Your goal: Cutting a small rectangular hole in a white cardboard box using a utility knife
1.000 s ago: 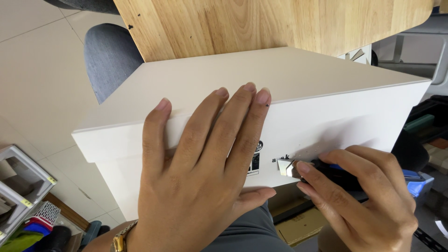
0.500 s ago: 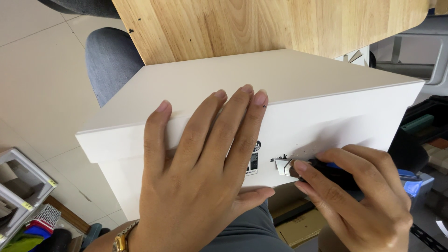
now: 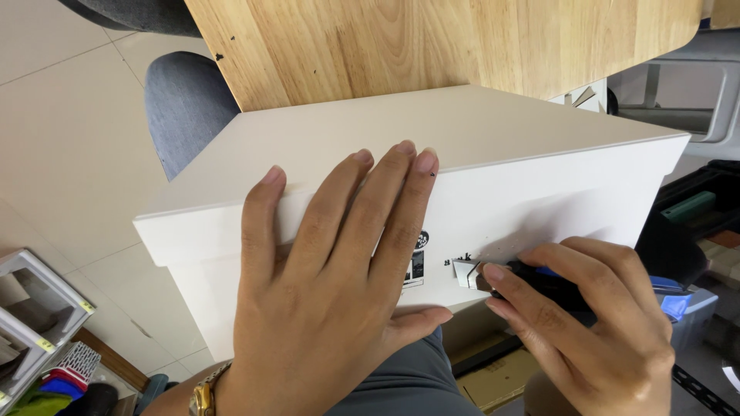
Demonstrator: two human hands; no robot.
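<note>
Nearest, the left hand lies flat and spread on the front face of the white panel box, fingertips reaching its upper edge, grasping nothing; a gold watch sits at the wrist; just beside it, the right hand is clenched round a dark screwdriver with a blue handle, its tip against a small white bracket near the panel's lower edge; beyond the box a wooden tabletop and a grey chair over pale floor tiles
</note>
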